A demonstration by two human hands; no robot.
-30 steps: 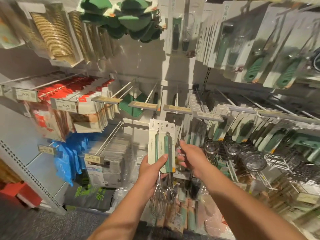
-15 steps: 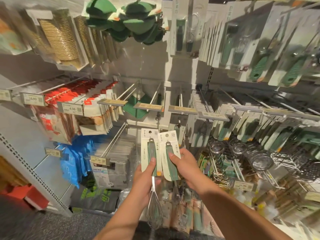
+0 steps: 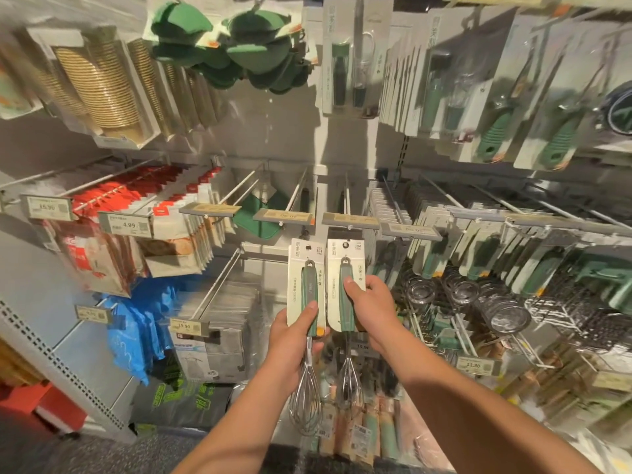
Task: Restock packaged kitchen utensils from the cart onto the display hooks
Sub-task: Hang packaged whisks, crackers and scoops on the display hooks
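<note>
I hold two carded whisks with green handles side by side in front of the display. My left hand (image 3: pixel 294 336) grips the left whisk (image 3: pixel 306 285) by its handle, thumb on the front. My right hand (image 3: pixel 371 309) grips the right whisk (image 3: pixel 345 282) the same way. Both cards stand upright, their hang holes just under two bare hooks (image 3: pixel 301 189) with grey price tags (image 3: pixel 283 216). The wire heads hang below my hands. The cart does not show.
Red and white packets (image 3: pixel 164 213) hang at the left, blue bags (image 3: pixel 136 323) and grey packs (image 3: pixel 219 323) below them. Green-handled utensils (image 3: pixel 496 248) and glass lids (image 3: pixel 461 289) fill hooks at the right. Green mitts (image 3: pixel 232 46) hang overhead. More utensils lie low in front.
The two whisks were stacked together in my left hand; my right hand took one, and they are now apart, side by side and raised nearer the hooks.
</note>
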